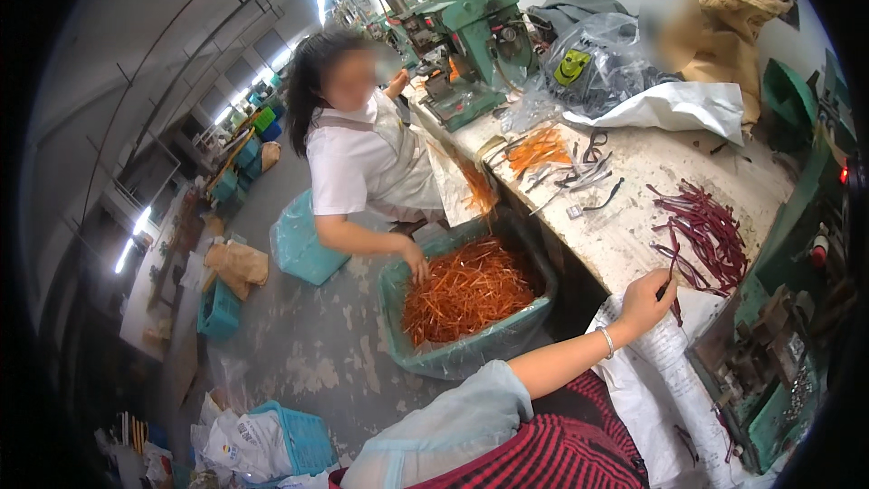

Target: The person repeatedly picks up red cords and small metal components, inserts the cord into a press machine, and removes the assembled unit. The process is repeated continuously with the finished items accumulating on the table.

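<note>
My left hand (645,301), with a bracelet at its wrist, is closed on a slim dark red strip (673,258) at the right. Its fingers are over the near edge of the worktable (625,226). Just beyond them lies a loose pile of similar dark red strips (706,234). Paper sheets (665,353) are spread below the hand. My right hand is out of the picture.
A green metal machine (760,371) stands close at the right. Left of the table, a co-worker's hand (415,261) reaches into a tub (466,362) of orange strips. More orange strips (540,150), a clear plastic bag (597,63) and another green machine (480,36) are farther back.
</note>
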The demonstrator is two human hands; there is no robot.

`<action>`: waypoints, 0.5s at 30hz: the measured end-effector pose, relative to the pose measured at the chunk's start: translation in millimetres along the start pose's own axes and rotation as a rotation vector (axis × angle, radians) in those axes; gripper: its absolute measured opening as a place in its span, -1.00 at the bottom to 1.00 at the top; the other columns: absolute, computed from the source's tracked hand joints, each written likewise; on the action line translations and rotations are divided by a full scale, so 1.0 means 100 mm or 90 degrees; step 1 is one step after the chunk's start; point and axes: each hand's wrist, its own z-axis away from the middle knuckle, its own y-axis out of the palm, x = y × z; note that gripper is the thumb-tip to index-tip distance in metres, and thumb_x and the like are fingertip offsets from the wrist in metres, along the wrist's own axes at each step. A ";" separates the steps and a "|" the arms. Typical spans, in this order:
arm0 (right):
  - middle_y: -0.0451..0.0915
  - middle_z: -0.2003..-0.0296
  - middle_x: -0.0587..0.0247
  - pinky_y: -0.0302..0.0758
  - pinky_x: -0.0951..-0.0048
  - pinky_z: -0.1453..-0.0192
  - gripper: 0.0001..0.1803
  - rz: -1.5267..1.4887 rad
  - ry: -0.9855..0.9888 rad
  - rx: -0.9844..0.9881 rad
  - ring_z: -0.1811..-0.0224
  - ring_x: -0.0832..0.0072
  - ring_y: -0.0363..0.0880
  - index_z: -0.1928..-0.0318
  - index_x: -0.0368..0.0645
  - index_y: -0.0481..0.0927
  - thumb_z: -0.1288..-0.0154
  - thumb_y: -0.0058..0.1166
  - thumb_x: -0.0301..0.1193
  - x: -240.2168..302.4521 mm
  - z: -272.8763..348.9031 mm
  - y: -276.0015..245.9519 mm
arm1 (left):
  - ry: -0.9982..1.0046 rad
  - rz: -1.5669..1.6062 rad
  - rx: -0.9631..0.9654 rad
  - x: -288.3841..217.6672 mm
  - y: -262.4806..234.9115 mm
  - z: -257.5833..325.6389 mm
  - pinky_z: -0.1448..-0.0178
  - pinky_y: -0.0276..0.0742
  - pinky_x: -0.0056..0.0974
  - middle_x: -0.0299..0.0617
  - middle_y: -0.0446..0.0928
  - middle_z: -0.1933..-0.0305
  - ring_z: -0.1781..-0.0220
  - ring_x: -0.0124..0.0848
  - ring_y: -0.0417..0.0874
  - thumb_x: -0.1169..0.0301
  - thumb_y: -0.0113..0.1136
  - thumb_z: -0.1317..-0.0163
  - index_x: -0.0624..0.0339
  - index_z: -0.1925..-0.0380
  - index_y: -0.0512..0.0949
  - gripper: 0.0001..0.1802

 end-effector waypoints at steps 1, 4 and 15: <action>0.62 0.11 -0.17 0.50 -0.01 -0.10 -0.60 0.000 0.007 0.001 0.00 -0.12 0.58 -0.01 -0.22 0.67 -0.35 0.06 -0.19 -0.03 0.01 0.01 | 0.004 -0.013 0.011 0.02 0.00 0.00 0.27 0.45 -0.07 0.06 0.53 0.40 0.36 0.03 0.57 0.38 0.19 -0.32 0.29 0.38 0.55 -0.82; 0.62 0.07 -0.19 0.49 0.00 -0.13 -0.57 -0.005 0.022 0.002 -0.03 -0.13 0.57 -0.03 -0.23 0.66 -0.36 0.05 -0.16 -0.12 0.01 0.02 | 0.011 -0.041 0.027 0.09 -0.04 -0.03 0.27 0.46 -0.07 0.07 0.53 0.39 0.35 0.04 0.58 0.38 0.19 -0.32 0.29 0.37 0.55 -0.82; 0.59 -0.06 -0.27 0.46 0.02 -0.23 -0.47 -0.059 0.066 -0.019 -0.14 -0.16 0.54 -0.13 -0.24 0.63 -0.42 0.02 -0.07 -0.35 0.13 0.18 | 0.002 -0.048 0.005 0.06 0.00 -0.02 0.27 0.44 0.04 0.07 0.51 0.41 0.34 0.10 0.57 0.32 0.16 -0.33 0.25 0.44 0.49 -0.76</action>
